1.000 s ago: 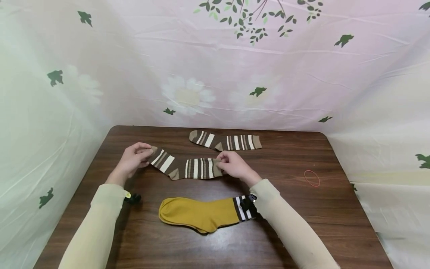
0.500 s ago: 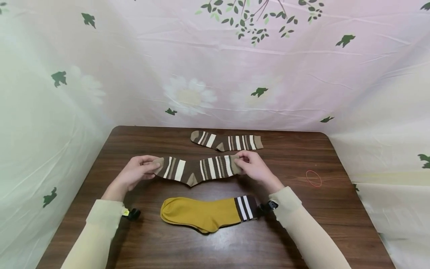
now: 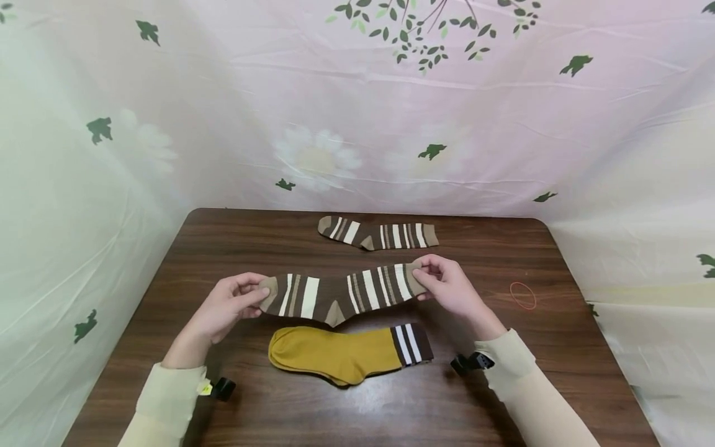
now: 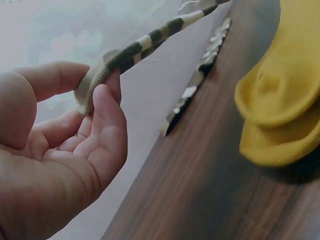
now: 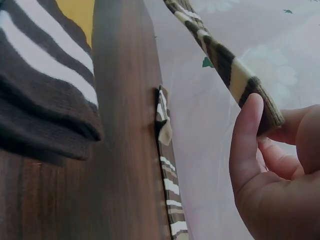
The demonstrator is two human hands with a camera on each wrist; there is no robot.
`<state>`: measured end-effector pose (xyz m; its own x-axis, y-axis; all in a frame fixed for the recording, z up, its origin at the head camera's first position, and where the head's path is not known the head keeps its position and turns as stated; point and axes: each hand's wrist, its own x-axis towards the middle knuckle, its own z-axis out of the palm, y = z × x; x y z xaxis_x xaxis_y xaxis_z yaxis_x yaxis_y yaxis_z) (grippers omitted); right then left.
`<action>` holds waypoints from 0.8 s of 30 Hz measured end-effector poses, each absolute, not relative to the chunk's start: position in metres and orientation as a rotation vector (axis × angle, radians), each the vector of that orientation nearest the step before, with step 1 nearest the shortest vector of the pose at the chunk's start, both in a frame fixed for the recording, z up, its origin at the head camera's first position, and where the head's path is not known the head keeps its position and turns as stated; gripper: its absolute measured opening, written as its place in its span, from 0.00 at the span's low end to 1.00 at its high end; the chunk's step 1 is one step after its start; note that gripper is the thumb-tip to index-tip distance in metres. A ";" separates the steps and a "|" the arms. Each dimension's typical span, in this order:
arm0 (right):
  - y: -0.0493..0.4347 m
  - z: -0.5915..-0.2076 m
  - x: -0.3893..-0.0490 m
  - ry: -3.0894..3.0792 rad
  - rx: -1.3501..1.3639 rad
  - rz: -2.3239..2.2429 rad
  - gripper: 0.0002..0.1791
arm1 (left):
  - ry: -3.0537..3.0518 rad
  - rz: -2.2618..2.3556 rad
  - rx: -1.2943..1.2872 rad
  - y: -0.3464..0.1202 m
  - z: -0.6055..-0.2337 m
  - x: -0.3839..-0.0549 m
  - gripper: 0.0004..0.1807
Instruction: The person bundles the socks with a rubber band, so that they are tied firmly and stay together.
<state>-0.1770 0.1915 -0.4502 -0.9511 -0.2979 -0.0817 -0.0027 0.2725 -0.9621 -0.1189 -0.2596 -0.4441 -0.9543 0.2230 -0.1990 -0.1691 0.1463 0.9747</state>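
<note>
Stretched between both hands is a brown striped sock (image 3: 329,295), raised above the table as the wrist views show. My left hand (image 3: 229,304) pinches its tan toe between thumb and fingers. At the other end, my right hand (image 3: 449,287) pinches the tan cuff. The heel sags toward the near side. Just nearer to me lie mustard yellow socks (image 3: 335,354), stacked flat, with a dark cuff and white bands. A second brown striped sock (image 3: 385,236) lies flat farther back, its toe to the left.
A thin red rubber band (image 3: 522,295) lies at the right on the dark wooden table (image 3: 558,372). Pale printed fabric (image 3: 357,112) hangs around the table's back and sides.
Both hands have lifted the brown striped sock off the table and brought it nearer and to the right. The sock is now drawn straighter. The other socks stay put.
</note>
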 end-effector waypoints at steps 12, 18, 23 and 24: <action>0.213 -0.451 -0.149 2.258 -0.322 -1.732 0.15 | 2.003 1.935 0.107 -0.252 -0.454 -0.081 0.20; 0.217 -0.463 -0.134 2.209 -0.300 -1.716 0.16 | 1.924 1.941 0.062 -0.250 -0.464 -0.067 0.19; 0.219 -0.476 -0.124 2.172 -0.252 -1.690 0.16 | 1.880 1.936 0.052 -0.250 -0.475 -0.061 0.17; 0.219 -0.478 -0.122 2.169 -0.243 -1.678 0.16 | 1.874 1.933 0.056 -0.250 -0.477 -0.060 0.17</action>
<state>-0.1219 0.2195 -0.4782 -0.9104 -0.3650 -0.1947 0.0967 0.2700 -0.9580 -0.0601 -0.2500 -0.4772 -0.9002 0.3386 -0.2737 -0.2840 0.0198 0.9586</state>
